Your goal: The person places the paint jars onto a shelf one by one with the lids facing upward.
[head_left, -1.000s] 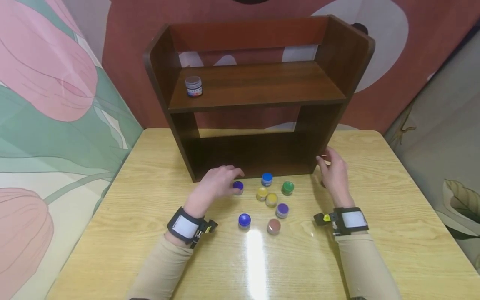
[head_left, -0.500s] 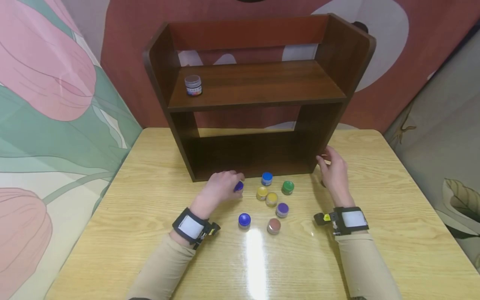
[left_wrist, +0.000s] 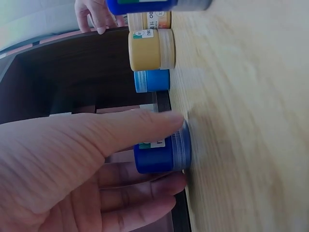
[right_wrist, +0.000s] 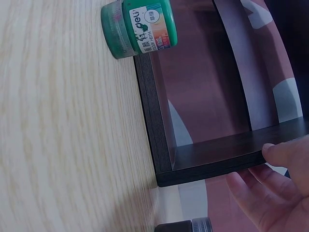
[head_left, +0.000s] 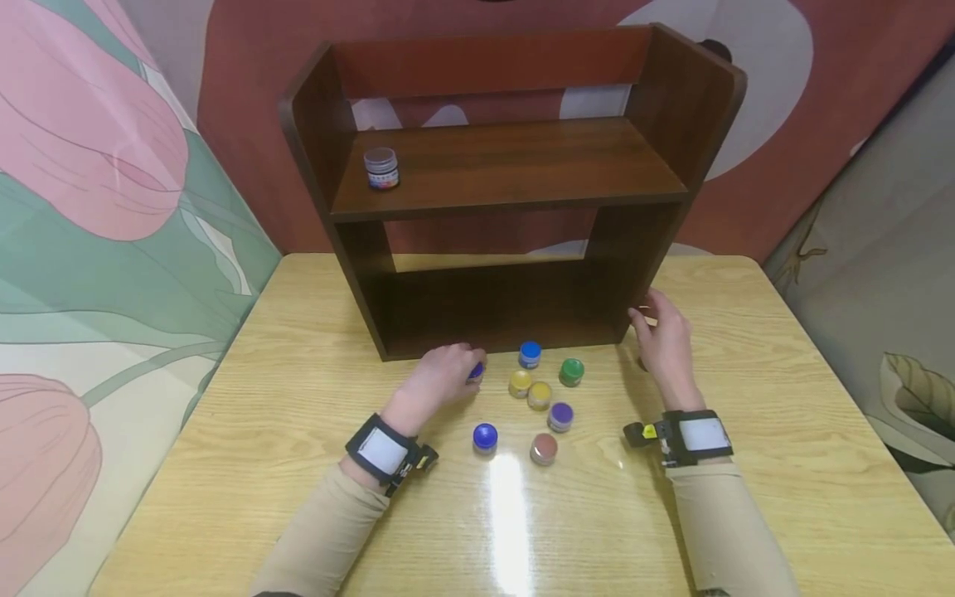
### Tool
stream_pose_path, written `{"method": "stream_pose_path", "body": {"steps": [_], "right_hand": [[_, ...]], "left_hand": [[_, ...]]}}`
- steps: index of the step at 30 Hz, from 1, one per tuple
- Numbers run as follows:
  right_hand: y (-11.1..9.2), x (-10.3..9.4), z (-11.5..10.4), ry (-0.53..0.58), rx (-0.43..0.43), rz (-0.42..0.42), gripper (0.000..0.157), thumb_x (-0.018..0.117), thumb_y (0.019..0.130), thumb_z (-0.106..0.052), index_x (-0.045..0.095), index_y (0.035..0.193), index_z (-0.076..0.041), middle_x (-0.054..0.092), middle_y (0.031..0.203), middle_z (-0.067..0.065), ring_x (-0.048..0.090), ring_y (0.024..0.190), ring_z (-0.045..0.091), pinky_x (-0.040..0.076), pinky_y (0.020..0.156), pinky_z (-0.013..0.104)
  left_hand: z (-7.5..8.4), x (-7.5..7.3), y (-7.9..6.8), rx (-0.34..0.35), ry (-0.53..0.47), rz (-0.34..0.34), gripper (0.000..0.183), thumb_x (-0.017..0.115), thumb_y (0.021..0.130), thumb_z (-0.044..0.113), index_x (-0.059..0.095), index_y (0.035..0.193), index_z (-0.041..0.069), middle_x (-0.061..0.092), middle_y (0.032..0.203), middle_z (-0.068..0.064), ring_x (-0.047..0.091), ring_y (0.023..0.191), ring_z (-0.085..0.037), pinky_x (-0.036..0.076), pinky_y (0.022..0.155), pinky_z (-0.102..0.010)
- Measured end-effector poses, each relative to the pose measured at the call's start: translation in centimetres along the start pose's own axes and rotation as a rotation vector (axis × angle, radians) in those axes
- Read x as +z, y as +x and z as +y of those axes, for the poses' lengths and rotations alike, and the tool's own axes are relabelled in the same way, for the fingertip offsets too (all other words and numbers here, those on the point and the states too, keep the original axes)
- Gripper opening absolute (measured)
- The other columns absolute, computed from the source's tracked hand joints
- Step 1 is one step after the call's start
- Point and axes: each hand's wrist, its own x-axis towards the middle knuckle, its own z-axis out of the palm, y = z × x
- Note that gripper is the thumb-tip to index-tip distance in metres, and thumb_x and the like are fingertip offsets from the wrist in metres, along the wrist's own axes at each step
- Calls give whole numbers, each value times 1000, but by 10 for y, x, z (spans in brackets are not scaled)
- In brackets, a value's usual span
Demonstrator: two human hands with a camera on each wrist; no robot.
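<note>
- Dark blue jar (left_wrist: pixel 154 157): located on the table (head_left: pixel 806 373), just in front of the shelf unit (head_left: pixel 507 168); ribbed clear end toward the tabletop. Partly hidden by the hand in the head view.
- Left hand (head_left: pixel 440 377): pinches the dark blue jar, thumb on one side, fingers on the other. Some fingertips are partly concealed behind it.
- Right hand (head_left: pixel 664 340): holds the right side panel of the shelf unit, thumb and fingers on either side of its front edge. Contact of the rear fingers is hard to make out.
- Black jar (right_wrist: pixel 176 226): cut off by the lower border of the right wrist view; its full shape cannot be read.
- Count, jars in front of the shelf unit: eight. Dark blue, two, including the gripped one and a second dark blue jar (head_left: pixel 485 438); yellow, two yellow jars (head_left: pixel 530 390); one each of light blue jar (head_left: pixel 530 356), green jar (head_left: pixel 571 372), purple jar (head_left: pixel 561 417), brown jar (head_left: pixel 544 448).
- Containers: upper bay of the shelf unit holds one clear-topped jar (head_left: pixel 382 169), at the left end. Its contents are too small to identify. The front jars show coloured contents through their walls.
</note>
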Motion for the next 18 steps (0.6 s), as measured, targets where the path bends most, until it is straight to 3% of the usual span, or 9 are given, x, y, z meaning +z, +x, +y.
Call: {"method": "stream_pose_path", "body": {"steps": [11, 18], "right_hand": [[0, 0, 1, 1, -12, -2, 33, 56, 96, -6, 57, 128, 2, 65, 120, 27, 64, 107, 42, 56, 85, 53], [0, 0, 2, -1, -12, -4, 33, 56, 96, -6, 57, 128, 2, 65, 120, 26, 64, 107, 42, 56, 85, 54]], "left_hand": [[-1, 3, 0, 17, -80, 34, 10, 64, 82, 3, 63, 91, 7, 56, 72, -2, 53, 65, -17, 48, 58, -29], [-3, 0, 1, 14, -111, 34, 12, 65, 80, 5, 61, 90, 11, 58, 73, 0, 55, 66, -16, 49, 61, -29]]}}
